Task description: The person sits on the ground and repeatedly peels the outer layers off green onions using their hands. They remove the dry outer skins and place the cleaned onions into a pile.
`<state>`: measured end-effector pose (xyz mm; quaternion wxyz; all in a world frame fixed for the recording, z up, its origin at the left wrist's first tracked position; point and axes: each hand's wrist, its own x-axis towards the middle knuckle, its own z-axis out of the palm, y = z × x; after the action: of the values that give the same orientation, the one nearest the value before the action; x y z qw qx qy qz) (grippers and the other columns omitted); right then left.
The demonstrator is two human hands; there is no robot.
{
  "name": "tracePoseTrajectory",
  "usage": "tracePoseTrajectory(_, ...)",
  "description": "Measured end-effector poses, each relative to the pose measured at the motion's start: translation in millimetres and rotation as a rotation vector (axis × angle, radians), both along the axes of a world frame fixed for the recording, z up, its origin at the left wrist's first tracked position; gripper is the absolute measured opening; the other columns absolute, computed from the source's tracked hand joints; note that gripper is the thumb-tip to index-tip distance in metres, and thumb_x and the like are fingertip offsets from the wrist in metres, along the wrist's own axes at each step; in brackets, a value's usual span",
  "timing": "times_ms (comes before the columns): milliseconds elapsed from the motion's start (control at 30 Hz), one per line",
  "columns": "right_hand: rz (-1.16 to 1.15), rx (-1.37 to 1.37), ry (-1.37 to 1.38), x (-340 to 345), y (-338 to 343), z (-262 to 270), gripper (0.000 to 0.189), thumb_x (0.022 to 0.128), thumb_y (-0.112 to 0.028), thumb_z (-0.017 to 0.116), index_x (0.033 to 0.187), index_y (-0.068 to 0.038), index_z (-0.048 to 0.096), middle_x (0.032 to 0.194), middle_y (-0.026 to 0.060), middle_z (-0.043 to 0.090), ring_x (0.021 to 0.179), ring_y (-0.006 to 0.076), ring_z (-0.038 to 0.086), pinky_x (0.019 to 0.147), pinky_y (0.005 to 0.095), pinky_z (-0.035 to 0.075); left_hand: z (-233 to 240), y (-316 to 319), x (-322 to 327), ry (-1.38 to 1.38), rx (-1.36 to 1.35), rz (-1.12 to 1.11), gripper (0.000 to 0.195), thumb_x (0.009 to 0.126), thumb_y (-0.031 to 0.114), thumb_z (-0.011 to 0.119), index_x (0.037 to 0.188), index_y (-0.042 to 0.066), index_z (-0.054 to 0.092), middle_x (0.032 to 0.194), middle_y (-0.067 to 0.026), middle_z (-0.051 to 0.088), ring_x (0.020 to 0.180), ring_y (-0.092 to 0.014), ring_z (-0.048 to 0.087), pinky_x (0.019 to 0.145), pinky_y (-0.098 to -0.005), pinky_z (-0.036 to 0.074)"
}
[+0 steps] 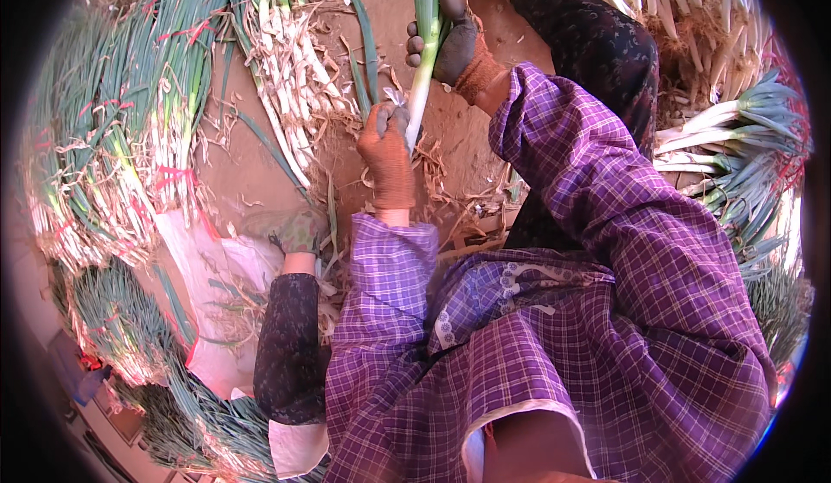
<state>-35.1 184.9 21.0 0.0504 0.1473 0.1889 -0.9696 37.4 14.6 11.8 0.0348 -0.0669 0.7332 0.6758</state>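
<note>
A large green onion [422, 80] slants across the space before me, green leaves at the top and a white shank below. Around its upper part, where green turns to pale, my right hand [459, 54] is closed in an orange work glove with a dark coated palm. My left hand [387, 148], gloved alike, grips low on the white shank. A small whitish scrap, perhaps loose skin, shows by its thumb. The onion's root end is hidden behind the left hand.
On the brown floor, untrimmed onions [295, 80] lie ahead to the left. Bundles with red ties [175, 126] line the left side. Dry peelings [435, 165] litter the floor below my hands. Cleaned white onions [701, 126] and a rooty pile [688, 22] lie right. A pale sack [221, 301] is by my left leg.
</note>
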Motion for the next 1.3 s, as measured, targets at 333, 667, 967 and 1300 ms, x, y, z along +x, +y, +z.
tracePoseTrajectory(333,-0.135,0.097,0.044,-4.5,17.2,-6.2,0.074,0.076,-0.067,0.062,0.114,-0.005,0.050,0.086,0.0153,0.054,0.067,0.0304,0.056,0.063,0.0582,0.051,11.0,-13.2,-15.2,0.353,-1.449,-0.295,0.024,0.082,0.016,0.067,0.094,0.000,0.053,0.082,-0.0186,0.064,0.069,-0.025,0.067,0.052,-0.0392,0.053)
tracePoseTrajectory(667,0.204,-0.326,0.379,-32.6,61.2,35.2,0.057,0.079,-0.072,0.050,0.077,-0.015,0.060,0.070,0.0051,0.057,0.053,0.0235,0.049,0.049,0.0411,0.037,39.2,-125.1,6.9,-0.196,-0.723,-0.317,0.048,0.085,0.027,0.067,0.126,0.005,0.054,0.116,-0.0164,0.062,0.110,-0.024,0.059,0.093,-0.0346,0.047)
tracePoseTrajectory(967,-0.098,0.105,0.224,3.0,23.0,21.1,0.058,0.079,-0.061,0.065,0.109,-0.013,0.055,0.099,0.0075,0.059,0.084,0.0247,0.062,0.074,0.0530,0.056,57.1,17.3,-6.0,0.167,-0.535,-0.292,0.038,0.083,0.006,0.066,0.120,0.008,0.060,0.085,-0.0110,0.069,0.072,-0.020,0.065,0.060,-0.0356,0.050)
tracePoseTrajectory(1300,-0.226,0.381,-0.085,15.1,-3.5,-1.9,0.043,0.086,-0.049,0.061,0.104,-0.010,0.053,0.096,0.0085,0.059,0.070,0.0203,0.059,0.057,0.0398,0.056,-7.8,3.5,18.4,0.302,-0.551,-0.211,0.036,0.079,0.000,0.063,0.115,0.001,0.058,0.099,-0.0159,0.064,0.084,-0.028,0.066,0.068,-0.0357,0.052)
